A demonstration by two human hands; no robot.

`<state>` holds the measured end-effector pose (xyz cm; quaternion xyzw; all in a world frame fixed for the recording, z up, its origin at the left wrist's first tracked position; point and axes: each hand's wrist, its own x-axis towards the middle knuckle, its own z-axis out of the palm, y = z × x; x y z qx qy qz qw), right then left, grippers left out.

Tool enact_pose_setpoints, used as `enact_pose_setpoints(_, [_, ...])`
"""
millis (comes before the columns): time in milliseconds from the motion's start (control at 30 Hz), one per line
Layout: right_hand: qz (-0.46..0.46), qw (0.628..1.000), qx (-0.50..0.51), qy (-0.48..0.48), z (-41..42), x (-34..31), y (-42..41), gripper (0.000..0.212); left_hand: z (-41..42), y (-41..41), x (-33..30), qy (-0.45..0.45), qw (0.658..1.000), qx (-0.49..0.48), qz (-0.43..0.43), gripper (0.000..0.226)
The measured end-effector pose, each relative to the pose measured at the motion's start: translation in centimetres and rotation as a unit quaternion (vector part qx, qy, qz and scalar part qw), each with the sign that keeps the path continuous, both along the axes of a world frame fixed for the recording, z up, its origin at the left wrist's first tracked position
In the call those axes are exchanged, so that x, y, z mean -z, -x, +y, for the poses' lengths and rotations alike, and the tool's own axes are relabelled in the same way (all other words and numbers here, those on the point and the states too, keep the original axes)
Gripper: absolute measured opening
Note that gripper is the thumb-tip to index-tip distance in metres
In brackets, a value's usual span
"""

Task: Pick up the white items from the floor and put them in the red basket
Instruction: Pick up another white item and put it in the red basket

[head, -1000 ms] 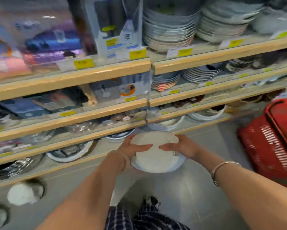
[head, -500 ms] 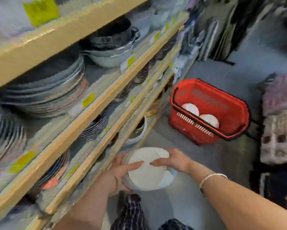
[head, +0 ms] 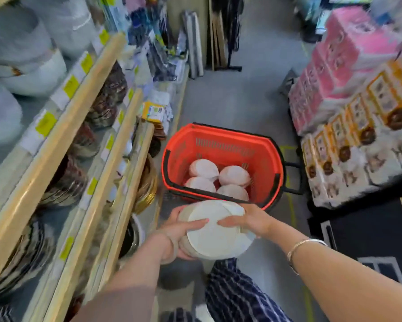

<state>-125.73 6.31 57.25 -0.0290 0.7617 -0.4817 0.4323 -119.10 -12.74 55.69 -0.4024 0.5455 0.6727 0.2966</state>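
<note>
— Where's the white stack [head: 215,231]?
— Lower centre, just below the red basket [head: 221,145]; left hand [head: 180,231] and right hand [head: 247,220] clamp its sides.
— Underneath?
— Hidden. Shelf goods at left are blurred.

Open floor [head: 230,96] around red basket [head: 268,159], between shelves [head: 116,145] left and boxes [head: 358,117] right.

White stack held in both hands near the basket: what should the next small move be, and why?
Probably carry the white stack forward over the red basket and lower it. Left hand and right hand grip it just short of the near rim, and four white items already lie inside.
</note>
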Motion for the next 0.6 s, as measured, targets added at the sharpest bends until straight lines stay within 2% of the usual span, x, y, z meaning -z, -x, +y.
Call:
enact_pose_setpoints(200, [-0.035,0.998,0.052,-0.007,2.0,1.2,10.5,0.043,1.3,11.6,0.8,-0.011,0.999,0.033,-0.023,0.067])
enact_pose_setpoints(333, [-0.062,0.995,0.074,0.0,1.2,3.8,16.5,0.02,0.1,18.4,3.0,-0.005,0.997,0.057,-0.049,0.073])
enact_pose_setpoints(400, [-0.071,0.994,0.078,-0.002,0.3,5.2,19.1,0.019,-0.8,21.4,4.2,0.001,0.996,0.064,-0.055,0.07])
enact_pose_setpoints(500, [-0.083,0.993,0.08,-0.019,-2.3,8.6,23.5,0.019,-3.2,26.0,7.6,-0.001,0.996,0.063,-0.061,0.054])
enact_pose_setpoints(533, [-0.083,0.993,0.076,-0.029,-3.0,10.2,25.1,0.022,-3.9,27.7,9.1,-0.001,0.997,0.057,-0.058,0.054])
enact_pose_setpoints(600, [-0.074,0.994,0.07,-0.047,-4.1,13.3,27.4,0.049,-5.2,30.4,11.6,0.019,0.997,0.053,-0.051,0.064])
